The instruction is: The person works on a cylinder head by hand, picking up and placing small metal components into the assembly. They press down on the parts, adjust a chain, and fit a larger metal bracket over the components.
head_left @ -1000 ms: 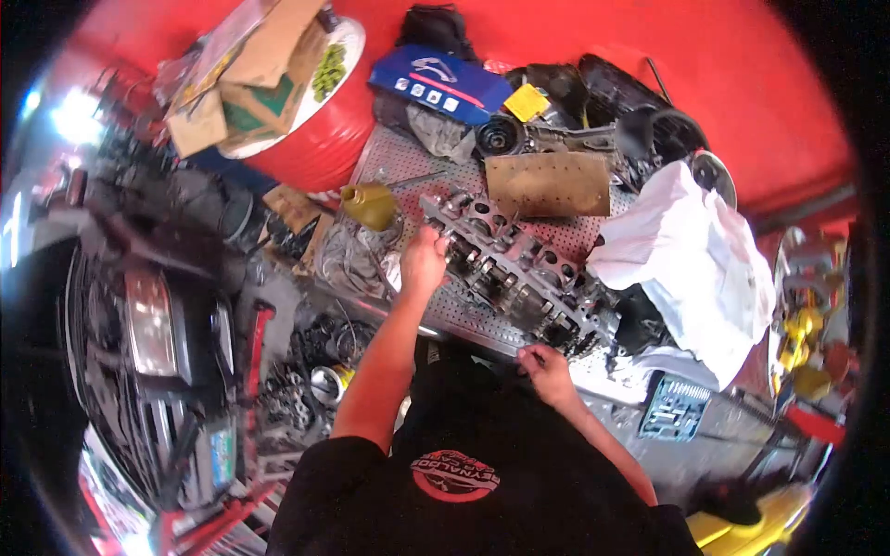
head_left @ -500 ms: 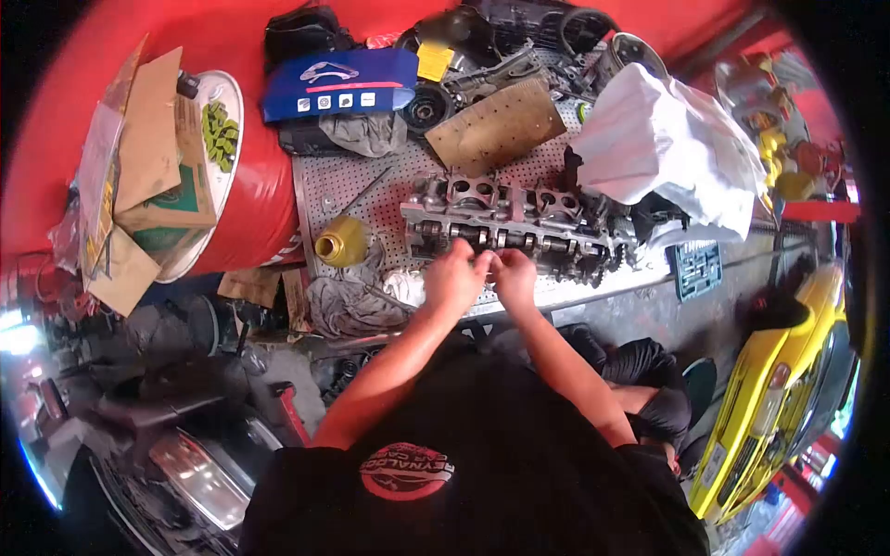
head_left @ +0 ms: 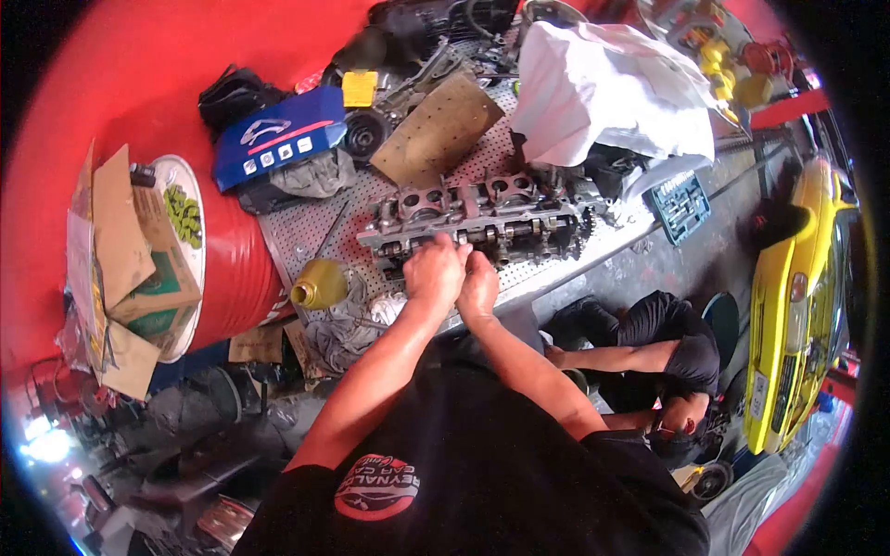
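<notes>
A metal cylinder head (head_left: pixel 482 222) with its camshaft exposed lies across the perforated worktop. At its near side my left hand (head_left: pixel 434 271) has its fingers curled together. Close against it, my right hand (head_left: pixel 478 283) is closed too, its fingertips meeting those of the left. Whatever the fingers pinch is too small or too hidden to make out. Left of the hands stand a yellow-gold bottle (head_left: pixel 319 284) tilted on its side and a grey rag (head_left: pixel 341 329). A white cloth (head_left: pixel 387 308) lies beside my left wrist.
Behind the cylinder head lie a brown perforated sheet (head_left: pixel 438 130), a blue box (head_left: pixel 280 139) and a white cover (head_left: pixel 607 93). A socket set (head_left: pixel 681 206) is at the right. Another person (head_left: pixel 663 347) crouches at lower right. A red drum (head_left: pixel 232 250) stands left.
The view has swung, shifting the bench leftward and showing more of the crouching person. My hands stay together at the cylinder head, fingers still closed.
</notes>
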Tool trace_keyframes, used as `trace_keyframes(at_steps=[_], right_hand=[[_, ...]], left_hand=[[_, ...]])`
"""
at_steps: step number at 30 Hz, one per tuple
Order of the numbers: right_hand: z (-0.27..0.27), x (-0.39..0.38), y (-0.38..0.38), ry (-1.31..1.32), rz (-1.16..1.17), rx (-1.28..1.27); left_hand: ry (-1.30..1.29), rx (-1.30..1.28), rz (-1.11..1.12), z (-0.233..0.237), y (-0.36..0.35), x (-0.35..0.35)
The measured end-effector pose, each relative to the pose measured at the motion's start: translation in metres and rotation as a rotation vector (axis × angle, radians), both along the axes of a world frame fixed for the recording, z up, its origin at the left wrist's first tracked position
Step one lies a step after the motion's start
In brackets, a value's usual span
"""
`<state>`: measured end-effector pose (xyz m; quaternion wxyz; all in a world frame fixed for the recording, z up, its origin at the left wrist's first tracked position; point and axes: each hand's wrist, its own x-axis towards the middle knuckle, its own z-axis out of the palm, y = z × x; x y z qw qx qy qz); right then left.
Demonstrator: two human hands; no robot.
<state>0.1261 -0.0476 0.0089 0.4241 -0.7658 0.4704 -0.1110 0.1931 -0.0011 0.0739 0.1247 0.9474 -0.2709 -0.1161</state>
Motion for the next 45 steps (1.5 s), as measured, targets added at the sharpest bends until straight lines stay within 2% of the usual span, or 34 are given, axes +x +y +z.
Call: trace_keyframes(at_steps=[4,7,10,13,15,16,19,22,23,26,27,30,34,37,42,45], right_hand=[[-0.005,-0.004,0.004,-0.181,0.034,-0.111],[-0.007,-0.007,0.004,-0.048,0.083,-0.067],[0.003,-0.006,0.006,-0.156,-0.027,0.031],[-0.007,-0.007,0.008,-0.180,-0.115,0.067],[-0.013,-0.011,0.008,-0.170,-0.011,-0.091],[-0.016,-0.012,0.008,-0.166,0.042,-0.172],[-0.013,-0.011,0.009,-0.145,0.069,-0.148],[-0.013,-0.008,0.008,-0.114,0.047,-0.111],[-0.015,-0.009,0.009,-0.096,0.042,-0.096],[-0.020,-0.010,0.011,-0.205,0.006,-0.118],[-0.020,-0.011,0.011,-0.190,0.014,-0.114],[-0.020,-0.009,0.008,-0.209,0.037,-0.136],[-0.017,-0.003,0.009,-0.144,-0.023,-0.020],[-0.016,-0.005,0.003,-0.136,0.018,0.014],[-0.008,-0.010,-0.002,-0.083,0.127,-0.152],[-0.003,-0.004,-0.001,-0.028,0.163,-0.219]], left_hand=[[-0.021,0.001,-0.048,-0.014,-0.004,0.003],[0.092,0.079,-0.015,-0.014,-0.008,0.003],[0.145,0.094,-0.041,0.003,-0.007,0.003],[-0.008,-0.008,-0.052,-0.008,-0.005,0.000],[-0.065,-0.010,-0.087,-0.019,-0.005,0.001],[0.005,0.019,-0.058,-0.020,-0.006,0.001],[0.166,0.067,0.002,-0.013,-0.005,-0.001],[0.077,0.041,0.000,0.009,-0.005,-0.004],[-0.031,-0.038,-0.010,-0.001,-0.003,-0.005],[0.014,-0.006,-0.045,-0.016,-0.005,0.001],[0.138,0.071,-0.003,-0.010,-0.009,0.002],[0.207,-0.008,0.097,-0.015,-0.004,0.000],[0.299,-0.286,0.292,-0.020,0.011,-0.005],[0.335,-0.375,0.327,-0.024,0.018,-0.012],[0.395,-0.533,0.343,-0.029,0.024,-0.019],[0.410,-0.519,0.387,-0.049,0.029,-0.019]])
